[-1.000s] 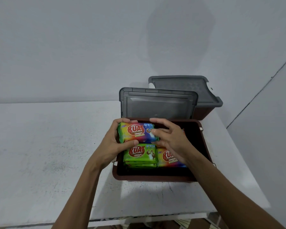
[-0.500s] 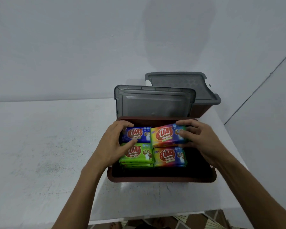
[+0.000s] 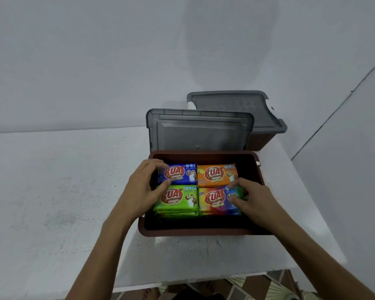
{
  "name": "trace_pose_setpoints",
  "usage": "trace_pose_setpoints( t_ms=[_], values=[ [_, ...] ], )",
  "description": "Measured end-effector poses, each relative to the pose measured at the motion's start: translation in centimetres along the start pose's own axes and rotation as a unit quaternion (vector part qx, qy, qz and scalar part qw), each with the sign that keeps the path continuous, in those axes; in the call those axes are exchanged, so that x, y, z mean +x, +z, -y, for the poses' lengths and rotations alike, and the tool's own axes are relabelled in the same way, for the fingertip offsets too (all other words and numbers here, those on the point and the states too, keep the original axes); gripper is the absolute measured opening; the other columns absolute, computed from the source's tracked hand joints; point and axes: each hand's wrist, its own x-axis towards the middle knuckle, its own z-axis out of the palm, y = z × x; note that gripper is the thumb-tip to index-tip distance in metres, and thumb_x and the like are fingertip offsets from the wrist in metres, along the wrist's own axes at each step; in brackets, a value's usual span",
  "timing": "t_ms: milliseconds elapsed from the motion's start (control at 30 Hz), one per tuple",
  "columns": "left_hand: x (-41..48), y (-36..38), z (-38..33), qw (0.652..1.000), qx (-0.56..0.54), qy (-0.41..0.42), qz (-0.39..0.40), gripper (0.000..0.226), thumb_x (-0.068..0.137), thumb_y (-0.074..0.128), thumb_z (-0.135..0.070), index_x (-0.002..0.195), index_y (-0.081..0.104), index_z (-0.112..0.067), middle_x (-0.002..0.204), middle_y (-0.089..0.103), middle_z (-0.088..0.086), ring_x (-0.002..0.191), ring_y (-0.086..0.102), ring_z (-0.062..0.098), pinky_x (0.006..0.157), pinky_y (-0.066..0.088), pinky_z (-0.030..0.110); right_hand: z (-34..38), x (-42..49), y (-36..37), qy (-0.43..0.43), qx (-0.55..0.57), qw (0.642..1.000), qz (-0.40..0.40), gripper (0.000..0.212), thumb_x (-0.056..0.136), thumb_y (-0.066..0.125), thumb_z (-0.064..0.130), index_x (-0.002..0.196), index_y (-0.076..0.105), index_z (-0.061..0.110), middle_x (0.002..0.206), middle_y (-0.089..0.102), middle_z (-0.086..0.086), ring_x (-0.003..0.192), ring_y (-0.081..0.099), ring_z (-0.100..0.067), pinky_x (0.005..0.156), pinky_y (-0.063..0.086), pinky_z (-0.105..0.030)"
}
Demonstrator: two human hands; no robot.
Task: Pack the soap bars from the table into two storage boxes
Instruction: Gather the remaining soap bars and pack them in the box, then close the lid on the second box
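Head view, left hand (image 3: 141,191) grips blue bar (image 3: 182,174), right hand (image 3: 256,199) pinches rainbow bar (image 3: 214,200) in box (image 3: 204,232)

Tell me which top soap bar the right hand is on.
The rainbow-wrapped bar, near right in the brown box: the right hand holds its right end. Only it is multicoloured.
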Motion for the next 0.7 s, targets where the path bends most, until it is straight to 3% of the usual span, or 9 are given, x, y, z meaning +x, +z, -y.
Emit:
trace_pose_setpoints(
  t_ms=[167, 300, 467, 600, 700],
  values=[
    [-0.1, 0.3, 0.4, 1.0, 0.023, -0.003, 0.014, 0.033, 0.086, 0.069, -0.029, 0.115, 0.057, -0.022, 0.13, 0.051, -0.005, 0.113, 0.048, 0.003, 0.079, 0.034, -0.002, 1.0, 0.4, 0.4, 0.014, -0.104, 0.994, -0.002, 0.034, 0.092, 0.063, 0.033, 0.122, 0.052, 0.023, 0.135, 0.054, -0.006, 0.117, 0.057, -0.021, 0.093, 0.054, -0.037],
    [-0.1, 0.4, 0.4, 1.0, 0.026, -0.004, 0.013, 0.031, 0.086, 0.069, -0.027, 0.114, 0.057, -0.023, 0.13, 0.05, -0.005, 0.113, 0.047, 0.003, 0.079, 0.034, -0.003, 1.6, 0.8, 0.2, 0.018, -0.147, 0.988, 0.037, 0.029, 0.093, 0.06, 0.034, 0.117, 0.049, 0.023, 0.138, 0.052, -0.006, 0.119, 0.056, -0.023, 0.096, 0.051, -0.037],
    [0.0, 0.5, 0.1, 1.0, 0.021, -0.004, 0.009, 0.03, 0.085, 0.069, -0.027, 0.113, 0.058, -0.022, 0.125, 0.053, -0.006, 0.109, 0.05, 0.003, 0.084, 0.041, 0.009, 2.1, 1.2, -0.5, 0.009, -0.178, 0.981, 0.08, 0.032, 0.098, 0.054, 0.03, 0.127, 0.047, 0.019, 0.142, 0.047, -0.007, 0.122, 0.054, -0.023, 0.099, 0.05, -0.038],
    [0.3, -0.1, -0.5, 0.995, -0.061, -0.066, -0.032, 0.025, 0.088, 0.066, -0.025, 0.113, 0.059, -0.023, 0.115, 0.058, -0.011, 0.102, 0.056, 0.0, 0.077, 0.043, 0.006, 3.2, 2.2, -3.1, -0.007, -0.159, 0.987, 0.019, 0.028, 0.098, 0.054, 0.03, 0.121, 0.057, 0.015, 0.124, 0.06, -0.005, 0.099, 0.06, -0.015, 0.083, 0.055, -0.03],
    [1.4, -0.4, -0.9, 0.989, -0.088, -0.101, -0.058, 0.022, 0.09, 0.064, -0.023, 0.111, 0.06, -0.023, 0.111, 0.061, -0.006, 0.099, 0.058, 0.006, 0.072, 0.047, 0.014, 4.1, 3.6, -5.2, -0.055, -0.116, 0.989, -0.072, 0.024, 0.096, 0.056, 0.031, 0.111, 0.062, 0.013, 0.108, 0.065, -0.005, 0.09, 0.063, -0.017, 0.081, 0.057, -0.037]
  ],
)
